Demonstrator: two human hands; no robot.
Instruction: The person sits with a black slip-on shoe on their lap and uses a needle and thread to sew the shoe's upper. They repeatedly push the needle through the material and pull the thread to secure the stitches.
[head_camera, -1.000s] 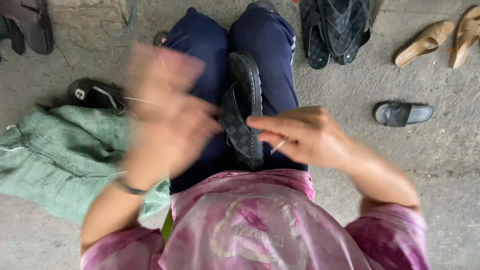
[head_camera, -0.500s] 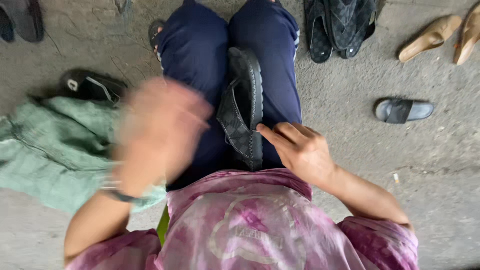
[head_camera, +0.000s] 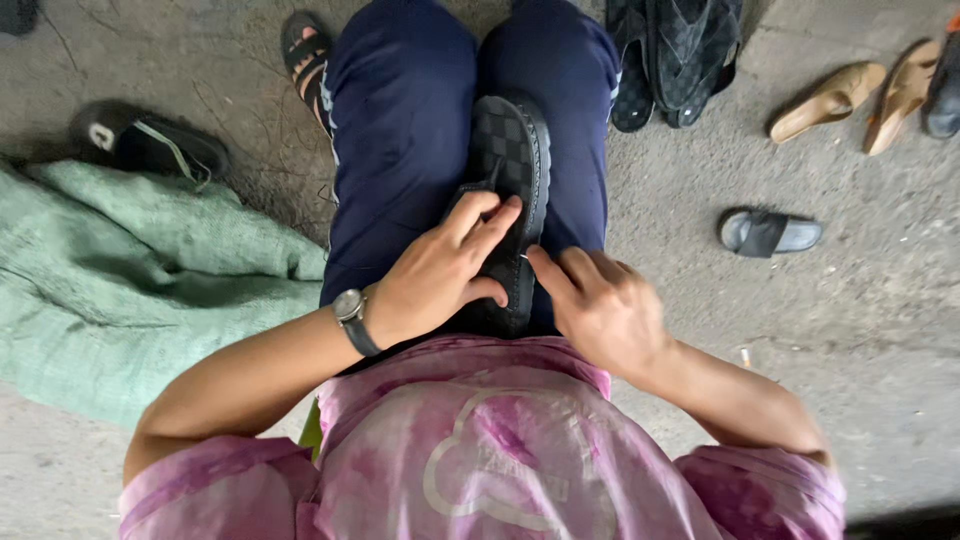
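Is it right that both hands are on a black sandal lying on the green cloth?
Not quite. In the head view both hands, the left hand and the right hand, are on the black sandal, but it lies on the person's lap, between the thighs. The green cloth lies apart, on the floor.

On our lap we see a black sandal (head_camera: 515, 160) with a checkered footbed against navy trousers (head_camera: 400, 130). Our shirt (head_camera: 480, 450) is mottled pink. At left lies a pale green sack (head_camera: 130, 290); far right, tan shoes (head_camera: 830, 100).
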